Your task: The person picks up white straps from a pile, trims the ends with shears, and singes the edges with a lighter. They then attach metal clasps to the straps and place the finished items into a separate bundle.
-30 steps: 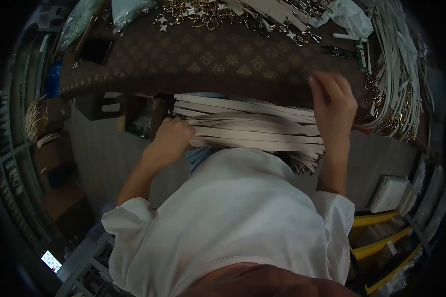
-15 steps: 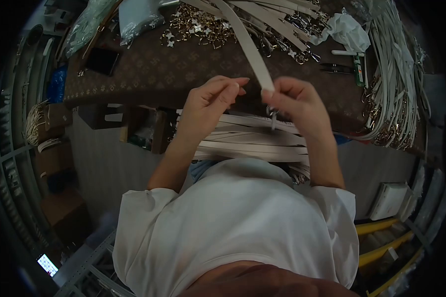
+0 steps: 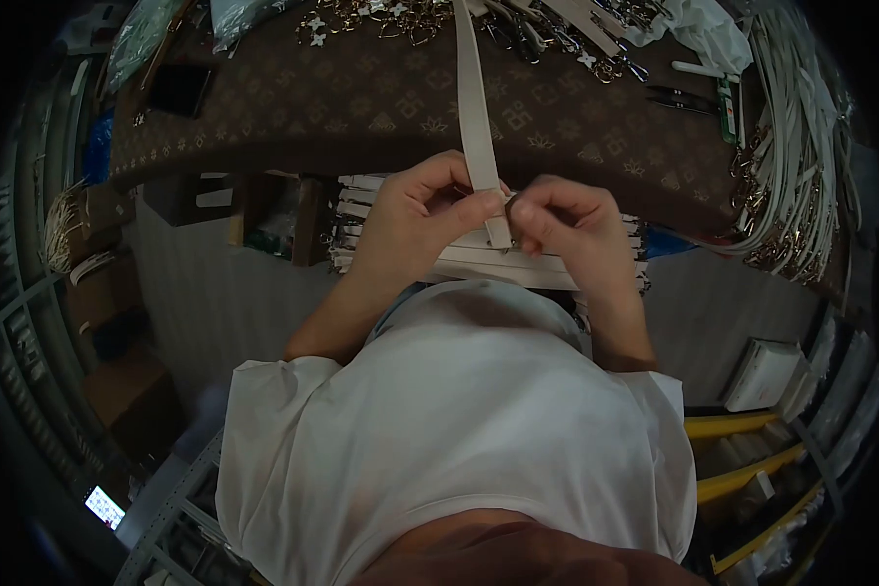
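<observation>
A cream strap (image 3: pixel 474 107) runs from the heap on the table down to my hands. My left hand (image 3: pixel 425 215) is closed on it near its lower end, the thumb pressed flat on the strap's face. Just to the right, my right hand (image 3: pixel 581 225) has its fingertips curled together beside the strap's edge. What those fingertips pinch is too small and dark to make out. The strap's short end hangs below my left thumb, above a stack of cream straps (image 3: pixel 498 269) lying across my lap.
On the brown patterned tablecloth (image 3: pixel 361 107) lie metal clasps (image 3: pixel 391 15), black snips (image 3: pixel 684 100), a dark phone-like slab (image 3: pixel 180 90) and crumpled white wrapping (image 3: pixel 703 34). A bundle of thin pale straps (image 3: pixel 786 127) hangs over the right edge. Yellow-edged shelving (image 3: pixel 742 479) stands low right.
My left hand has taken hold of the strap, which has swung left to hang nearly straight. My right hand has shifted off the strap's face to its right edge. The view has tilted slightly downward.
</observation>
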Available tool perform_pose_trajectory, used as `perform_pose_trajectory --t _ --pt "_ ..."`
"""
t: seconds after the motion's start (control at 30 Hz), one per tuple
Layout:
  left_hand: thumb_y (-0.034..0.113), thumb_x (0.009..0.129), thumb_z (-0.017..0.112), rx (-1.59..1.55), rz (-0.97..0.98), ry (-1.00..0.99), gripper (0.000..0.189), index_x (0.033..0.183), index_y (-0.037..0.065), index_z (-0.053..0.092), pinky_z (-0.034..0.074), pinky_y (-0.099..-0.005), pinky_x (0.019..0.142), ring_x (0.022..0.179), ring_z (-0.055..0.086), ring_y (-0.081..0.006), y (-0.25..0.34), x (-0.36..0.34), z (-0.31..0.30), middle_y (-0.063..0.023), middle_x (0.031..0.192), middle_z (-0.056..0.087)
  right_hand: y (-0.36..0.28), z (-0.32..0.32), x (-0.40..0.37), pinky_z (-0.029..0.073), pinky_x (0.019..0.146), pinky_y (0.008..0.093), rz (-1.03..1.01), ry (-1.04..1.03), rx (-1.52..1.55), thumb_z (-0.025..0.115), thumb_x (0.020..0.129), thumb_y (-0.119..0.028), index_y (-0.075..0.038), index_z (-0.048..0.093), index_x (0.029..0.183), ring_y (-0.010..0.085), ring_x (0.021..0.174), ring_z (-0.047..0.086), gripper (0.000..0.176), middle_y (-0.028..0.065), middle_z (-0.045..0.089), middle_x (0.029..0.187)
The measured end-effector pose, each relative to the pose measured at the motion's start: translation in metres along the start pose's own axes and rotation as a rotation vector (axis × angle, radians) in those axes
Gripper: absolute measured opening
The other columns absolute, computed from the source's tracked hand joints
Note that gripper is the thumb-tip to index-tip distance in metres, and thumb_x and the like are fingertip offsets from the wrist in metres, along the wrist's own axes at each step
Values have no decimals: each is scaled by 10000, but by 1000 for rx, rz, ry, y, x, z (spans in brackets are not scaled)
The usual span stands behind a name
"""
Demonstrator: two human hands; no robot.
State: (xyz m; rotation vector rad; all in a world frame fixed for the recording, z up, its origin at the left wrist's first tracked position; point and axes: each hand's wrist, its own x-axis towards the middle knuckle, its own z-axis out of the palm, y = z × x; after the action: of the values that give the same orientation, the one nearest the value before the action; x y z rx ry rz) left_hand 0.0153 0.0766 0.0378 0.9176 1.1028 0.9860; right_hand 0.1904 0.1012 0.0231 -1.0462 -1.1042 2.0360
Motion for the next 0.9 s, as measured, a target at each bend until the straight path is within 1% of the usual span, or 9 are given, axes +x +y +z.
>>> perform_pose_trajectory --t 0.1,0.13,0.2,0.3,0.4,0.63,0.8,0.83,0.9 --pt "75 855 496 -1 9 -27 91 892 -2 528 422 -194 652 708 505 -52 -10 -13 0 -20 794 559 -2 8 12 402 523 185 -209 152 -27 628 779 -146 12 610 794 57 600 502 159 29 544 765" --pt "74 859 490 -27 6 -53 90 906 0 509 420 -196 659 711 507 -57 -12 -17 1 -24 793 552 -2 13 14 402 523 185 -204 146 -26 628 779 -146 12 610 794 57 600 502 159 29 544 765" --pt "68 862 478 -76 -23 -45 90 917 1 499 418 -199 659 710 507 -64 -11 -28 2 -29 782 548 0 22 17 406 582 204 -64 -120 -35 629 778 -145 15 611 779 67 664 509 161 25 540 772" --pt "55 865 461 -136 -69 -15 88 925 -2 491 418 -207 654 701 507 -79 -11 -39 -6 -42 774 543 6 27 31 389 608 215 -183 -70 -147 617 787 -137 19 612 758 62 683 492 159 12 531 748" --pt "41 861 453 -172 -95 27 84 920 -5 492 422 -215 650 688 504 -90 -9 -48 -15 -50 779 542 4 40 37 375 596 213 -80 -87 71 607 794 -136 22 613 752 55 652 472 164 0 522 722" --pt "50 861 443 -150 -75 35 99 928 -8 488 424 -219 639 667 495 -90 -7 -49 -17 -54 760 533 9 37 40 359 588 205 33 -195 176 573 820 -150 14 624 776 79 662 472 177 16 533 749" --pt "120 889 414 -322 -101 105 121 876 20 481 379 -203 547 570 434 -71 -13 -31 -9 -25 654 483 2 28 32 388 573 219 -457 38 -446 587 799 -118 11 615 806 101 646 484 133 43 525 695" --pt "143 897 405 -359 -124 111 139 853 32 477 354 -195 513 537 406 -62 -13 -29 -13 -12 618 461 -6 14 32 398 649 214 -514 120 -559 556 821 -109 8 613 910 98 721 499 157 57 556 806" --pt "159 900 408 -366 -116 134 153 813 48 469 304 -184 470 503 363 -47 -15 -26 -14 4 576 432 -23 -24 33 418 677 228 -565 506 -939 551 815 -94 -7 616 923 130 782 542 153 79 580 859"
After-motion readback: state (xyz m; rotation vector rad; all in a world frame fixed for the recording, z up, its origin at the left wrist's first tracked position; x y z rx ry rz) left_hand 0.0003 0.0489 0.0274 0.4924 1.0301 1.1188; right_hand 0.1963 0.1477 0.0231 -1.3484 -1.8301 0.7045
